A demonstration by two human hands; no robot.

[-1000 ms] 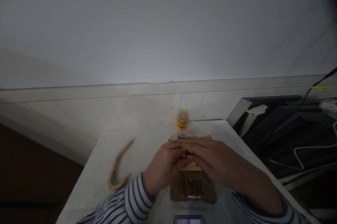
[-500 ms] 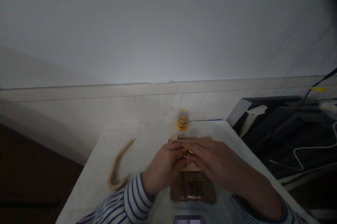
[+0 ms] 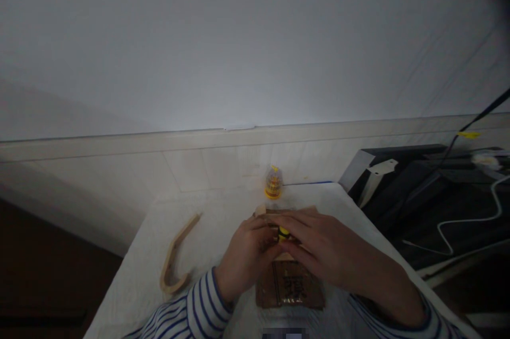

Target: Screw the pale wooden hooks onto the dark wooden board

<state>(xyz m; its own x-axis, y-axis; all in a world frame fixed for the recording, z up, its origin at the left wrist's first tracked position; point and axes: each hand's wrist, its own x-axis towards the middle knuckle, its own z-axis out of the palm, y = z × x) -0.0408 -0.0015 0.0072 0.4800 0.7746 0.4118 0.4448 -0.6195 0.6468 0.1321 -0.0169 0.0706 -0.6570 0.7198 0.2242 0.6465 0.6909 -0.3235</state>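
Observation:
My left hand (image 3: pixel 255 243) and my right hand (image 3: pixel 313 240) meet over the middle of the table, fingers curled towards each other. Between them shows a small yellow-and-black screwdriver (image 3: pixel 283 232), mostly covered by the fingers. Both hands close around it and the pale wooden parts (image 3: pixel 283 257) below. A brown packet (image 3: pixel 292 286) with dark printing lies flat under the hands, its near half showing. What the left fingertips grip besides the screwdriver is hidden.
A clear dome case (image 3: pixel 273 182) with a yellow base stands behind the hands, near the wall. At the left lies a J-shaped wooden piece (image 3: pixel 169 264). The white-covered table (image 3: pixel 215 211) borders dark panels (image 3: pixel 418 206) and a white cable (image 3: pixel 470 219) at the right.
The fingers have shifted slightly, and more of the yellow-and-black screwdriver shows between them. The whole view has moved a little; the objects around the hands stay in place.

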